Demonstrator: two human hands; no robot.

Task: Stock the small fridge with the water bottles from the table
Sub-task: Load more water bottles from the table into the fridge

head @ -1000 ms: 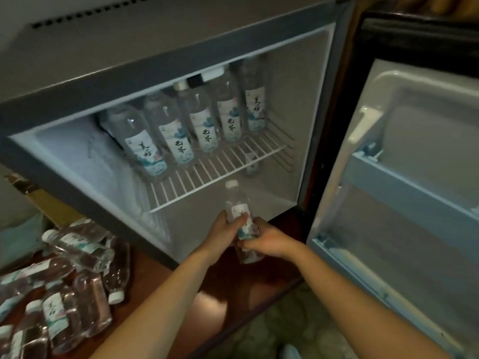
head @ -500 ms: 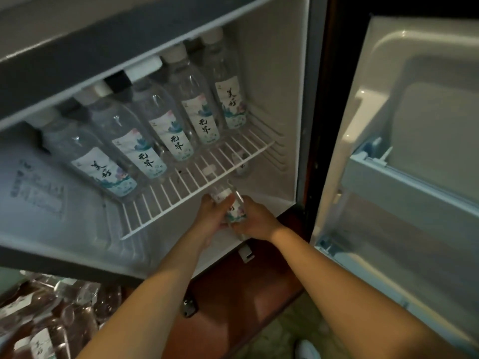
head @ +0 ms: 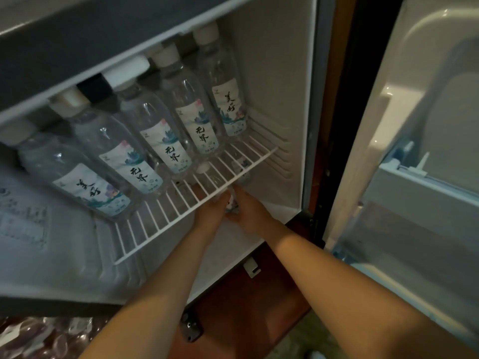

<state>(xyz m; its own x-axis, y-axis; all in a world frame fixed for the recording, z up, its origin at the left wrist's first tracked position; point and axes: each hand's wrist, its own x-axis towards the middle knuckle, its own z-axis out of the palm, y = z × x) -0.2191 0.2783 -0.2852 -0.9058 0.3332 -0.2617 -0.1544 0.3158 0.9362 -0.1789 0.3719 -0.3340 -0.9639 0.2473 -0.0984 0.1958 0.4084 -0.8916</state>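
While the small fridge [head: 272, 73] stands open on the brown table [head: 246, 307], door [head: 427, 125] swung right, five water bottles [head: 166, 130] line its wire shelf [head: 160, 216]; just under the shelf's near edge, my left hand [head: 211, 213] and right hand [head: 252, 216] both clasp another bottle [head: 231, 203].

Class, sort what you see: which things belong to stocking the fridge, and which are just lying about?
Job: small fridge, wire shelf, five shelved bottles, held bottle, left hand, right hand, table bottles.
Lying about: white clip, black bracket, wall sticker.
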